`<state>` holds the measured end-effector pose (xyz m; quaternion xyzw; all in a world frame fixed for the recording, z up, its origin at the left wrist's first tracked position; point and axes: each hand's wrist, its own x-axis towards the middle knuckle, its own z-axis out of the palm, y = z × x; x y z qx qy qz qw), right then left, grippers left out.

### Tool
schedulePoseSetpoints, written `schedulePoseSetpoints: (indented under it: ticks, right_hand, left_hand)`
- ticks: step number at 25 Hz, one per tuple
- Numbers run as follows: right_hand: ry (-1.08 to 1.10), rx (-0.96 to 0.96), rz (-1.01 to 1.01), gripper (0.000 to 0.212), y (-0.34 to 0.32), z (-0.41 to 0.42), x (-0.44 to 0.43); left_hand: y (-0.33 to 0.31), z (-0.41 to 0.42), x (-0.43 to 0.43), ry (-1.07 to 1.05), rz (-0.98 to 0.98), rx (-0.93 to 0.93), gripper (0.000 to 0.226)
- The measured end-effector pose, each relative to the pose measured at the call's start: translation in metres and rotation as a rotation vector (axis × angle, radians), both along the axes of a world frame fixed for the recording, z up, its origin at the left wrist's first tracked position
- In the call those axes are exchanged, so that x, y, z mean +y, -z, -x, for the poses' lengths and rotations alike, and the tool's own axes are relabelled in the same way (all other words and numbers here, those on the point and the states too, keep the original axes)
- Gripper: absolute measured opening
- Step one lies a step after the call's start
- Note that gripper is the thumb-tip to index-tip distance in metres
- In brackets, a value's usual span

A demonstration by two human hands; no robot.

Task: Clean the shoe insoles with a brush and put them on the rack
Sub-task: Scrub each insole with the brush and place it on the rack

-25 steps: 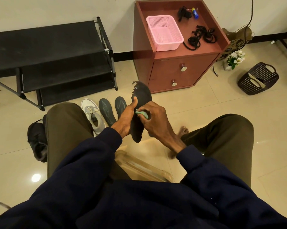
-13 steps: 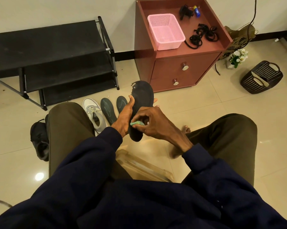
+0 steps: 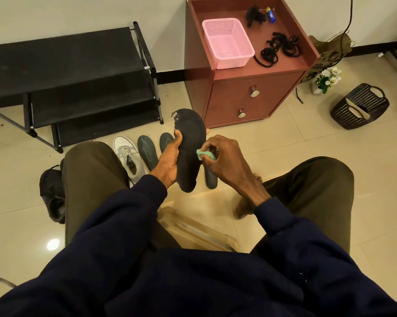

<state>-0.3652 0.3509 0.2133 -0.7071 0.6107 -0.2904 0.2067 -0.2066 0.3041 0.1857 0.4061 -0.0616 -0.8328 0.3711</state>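
black insole (image 3: pixel 189 145): worn, torn along the upper left edge, held upright with the toe end up, gripped at its left side by the left hand (image 3: pixel 167 161). mint-green brush (image 3: pixel 204 154): small, pinched in the right hand (image 3: pixel 225 161), touching the black insole's right edge. first grey-green insole (image 3: pixel 147 151) and second grey-green insole (image 3: pixel 166 140): flat on the floor, side by side, near the rack. dark insole (image 3: pixel 210 179): flat on the floor, partly hidden under the right hand. black rack (image 3: pixel 67 58): three stepped shelves, against the wall.

A single wide-angle head-worn view looks forward and steeply down, close over the seated person's lap and hands, out across the floor (image 3: pixel 296 152) to the wall (image 3: pixel 78 14).
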Motion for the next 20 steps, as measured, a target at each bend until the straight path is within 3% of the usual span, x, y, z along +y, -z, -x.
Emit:
schedulePoseSetpoints:
  ticks: [2, 6, 11, 16, 18, 20]
  right_hand:
    - [0.085, -0.033, 0.051, 0.016, 0.0, 0.007, -0.002]
    - [-0.212, -0.146, -0.168, 0.017, -0.011, -0.005, 0.005]
    - [0.07, 0.043, 0.129, 0.017, 0.002, 0.013, -0.012]
    - [-0.332, -0.077, -0.225, 0.018, -0.011, -0.007, 0.006]
    - [-0.252, -0.038, -0.129, 0.017, -0.006, -0.005, 0.001]
    - [-0.003, 0.047, 0.011, 0.016, 0.002, 0.01, -0.01]
  left_hand:
    - [0.004, 0.001, 0.0, 0.052, 0.029, -0.069, 0.055]
    - [-0.007, 0.003, 0.007, 0.162, 0.069, -0.054, 0.045]
    - [-0.005, 0.009, 0.015, 0.242, 0.033, 0.055, 0.05]
    - [-0.008, 0.003, 0.012, 0.216, 0.099, -0.07, 0.035]
    - [-0.008, 0.004, 0.014, 0.214, 0.108, -0.076, 0.034]
    - [-0.01, 0.009, 0.017, 0.225, 0.092, -0.026, 0.034]
